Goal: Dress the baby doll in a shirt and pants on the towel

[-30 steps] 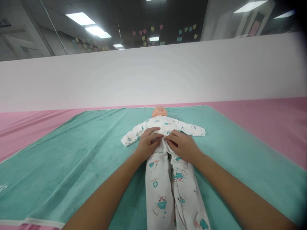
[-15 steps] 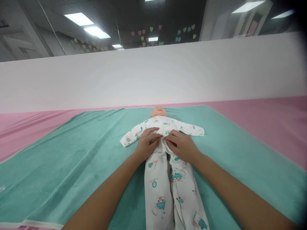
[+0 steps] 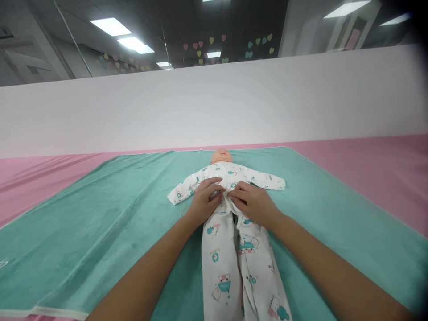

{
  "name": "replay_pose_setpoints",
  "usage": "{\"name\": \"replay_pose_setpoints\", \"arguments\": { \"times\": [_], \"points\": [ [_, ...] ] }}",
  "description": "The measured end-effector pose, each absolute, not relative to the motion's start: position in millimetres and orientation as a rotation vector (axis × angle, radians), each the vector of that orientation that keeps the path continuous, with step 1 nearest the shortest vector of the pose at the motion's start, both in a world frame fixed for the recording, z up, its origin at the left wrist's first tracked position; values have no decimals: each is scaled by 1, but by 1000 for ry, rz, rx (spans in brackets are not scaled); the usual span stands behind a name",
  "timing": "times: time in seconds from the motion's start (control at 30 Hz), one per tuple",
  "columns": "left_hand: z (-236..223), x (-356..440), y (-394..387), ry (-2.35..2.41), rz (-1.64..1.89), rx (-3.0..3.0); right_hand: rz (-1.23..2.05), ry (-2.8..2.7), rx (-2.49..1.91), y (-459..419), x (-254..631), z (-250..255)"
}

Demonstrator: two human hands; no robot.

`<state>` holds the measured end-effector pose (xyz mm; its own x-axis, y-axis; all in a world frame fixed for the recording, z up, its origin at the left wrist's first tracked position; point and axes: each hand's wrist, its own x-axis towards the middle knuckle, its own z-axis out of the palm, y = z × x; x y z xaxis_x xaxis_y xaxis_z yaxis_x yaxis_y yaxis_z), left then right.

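A baby doll (image 3: 221,155) lies on its back, head away from me, dressed in a white printed baby romper (image 3: 219,254). The romper's sleeves stretch out to both sides, and its legs run down towards me. Over the front of the belly, my left hand (image 3: 206,200) pinches the cloth near the centre opening. Opposite it, my right hand (image 3: 253,203) is closed on the other edge of the same opening. The fingertips of both hands nearly meet. Whatever fastener lies between them is too small to make out. Below the hands the front edges part in a gap.
Under the doll spreads a teal blanket (image 3: 110,240) with a pale border, laid over a pink sheet (image 3: 374,174). A low white wall (image 3: 214,107) stands behind, with dark glass (image 3: 234,22) and heart stickers above it.
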<state>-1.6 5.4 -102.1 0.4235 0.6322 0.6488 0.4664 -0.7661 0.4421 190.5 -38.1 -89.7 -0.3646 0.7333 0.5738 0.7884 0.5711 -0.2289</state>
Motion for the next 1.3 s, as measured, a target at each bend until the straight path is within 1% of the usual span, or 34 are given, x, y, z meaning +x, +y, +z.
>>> {"name": "replay_pose_setpoints", "arguments": {
  "times": [1.3],
  "points": [
    [-102,-2,6,967,1230,2439,-106,-2121,-1238,-38,187,-92]
  ]
}}
